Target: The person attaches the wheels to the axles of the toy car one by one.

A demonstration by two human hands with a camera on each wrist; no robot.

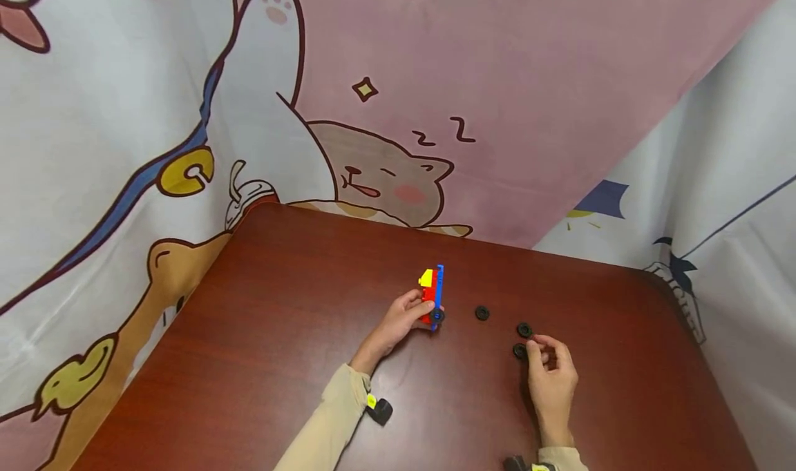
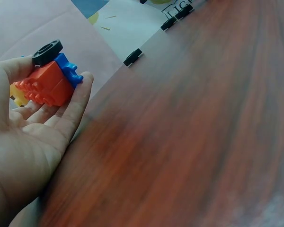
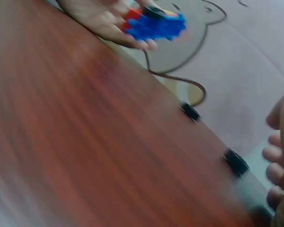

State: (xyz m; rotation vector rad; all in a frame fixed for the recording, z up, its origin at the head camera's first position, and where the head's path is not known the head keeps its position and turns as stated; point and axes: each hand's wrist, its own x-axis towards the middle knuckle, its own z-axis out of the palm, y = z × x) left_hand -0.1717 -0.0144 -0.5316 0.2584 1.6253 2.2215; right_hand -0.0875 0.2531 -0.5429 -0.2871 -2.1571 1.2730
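My left hand [image 1: 399, 322] grips a toy car of building blocks [image 1: 430, 293], raised off the table, with a blue base, red blocks and a yellow piece. One black wheel [image 2: 47, 52] sits on the car's side by my left thumb. My right hand [image 1: 553, 381] is over the table at the right, its fingers loosely bent and nothing visible between them. Close by its fingertips lie two black wheels, the farther wheel [image 1: 524, 330] and the nearer wheel [image 1: 519, 351]. A third loose wheel [image 1: 481, 313] lies between the two hands.
The brown wooden table [image 1: 249, 319] has a glossy top. Behind it hangs a printed curtain [image 1: 528, 98] with cartoon animals, reaching around both sides. Black wrist cameras are strapped at both sleeves, the left camera [image 1: 381, 411] above the table.
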